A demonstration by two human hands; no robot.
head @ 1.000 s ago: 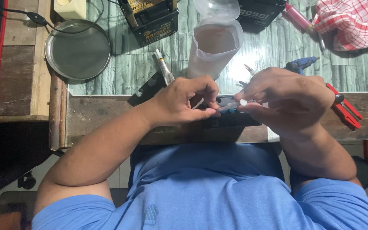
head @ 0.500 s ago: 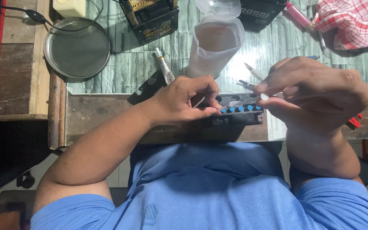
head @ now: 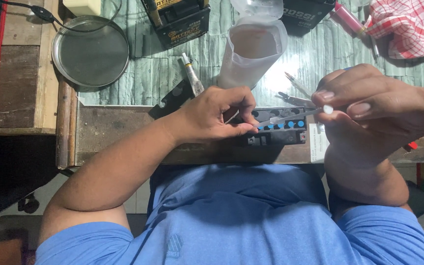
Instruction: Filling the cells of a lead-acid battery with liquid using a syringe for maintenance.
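Observation:
A small black battery (head: 281,135) with a row of blue-ringed holes on top lies at the near edge of the wooden bench. My left hand (head: 217,115) rests on its left end and pinches the tip of a thin clear syringe-like tube (head: 290,117) over the holes. My right hand (head: 379,113) is raised to the right, and its thumb and fingers grip the tube's white back end. The tube slants from my right hand down to the battery top.
A clear plastic jug (head: 251,54) stands behind the battery, with a small glue tube (head: 191,73) beside it. At back left is a round metal dish (head: 92,51). Two black batteries (head: 177,19) and a red checked cloth (head: 408,24) lie at the back. Metal tweezers (head: 295,99) lie near the battery.
My right hand has moved right and up toward the camera, drawing the tube's back end with it. My left hand has stayed on the battery.

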